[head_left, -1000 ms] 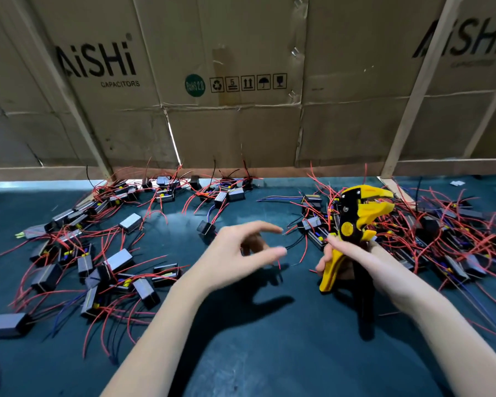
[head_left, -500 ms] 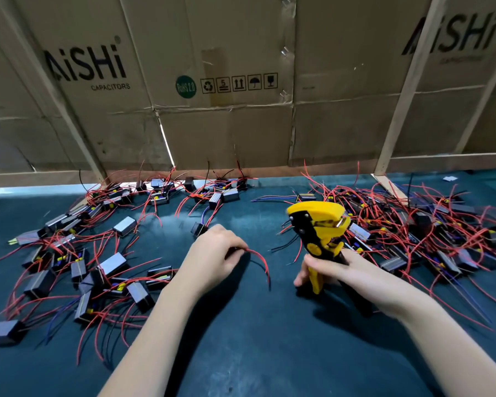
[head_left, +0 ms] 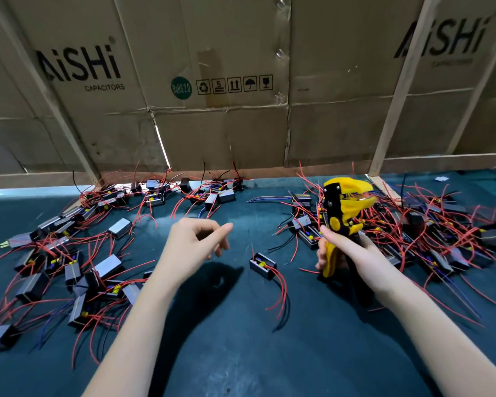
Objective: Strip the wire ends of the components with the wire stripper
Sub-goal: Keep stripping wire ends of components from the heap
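- Hands: two. The left hand (head_left: 196, 243) holds nothing; the right hand (head_left: 348, 253) holds the tool.
- Wire stripper (head_left: 342, 222), yellow and black: one.
- Loose component (head_left: 262, 265) lying alone between the hands, with red wires: one.
- Left heap of components (head_left: 78, 253): some two dozen small boxes, exact count hidden by tangled wires.
- Right heap of components (head_left: 430, 233): too tangled to count; well over a dozen.
- Far cluster of components (head_left: 212, 193) along the cardboard: about ten.
- Cardboard sheets (head_left: 212, 53) printed "AiSHi": two prints visible.
- Wooden battens (head_left: 398, 81) leaning across the cardboard: at least three.
- Dark green table (head_left: 269, 353): one.
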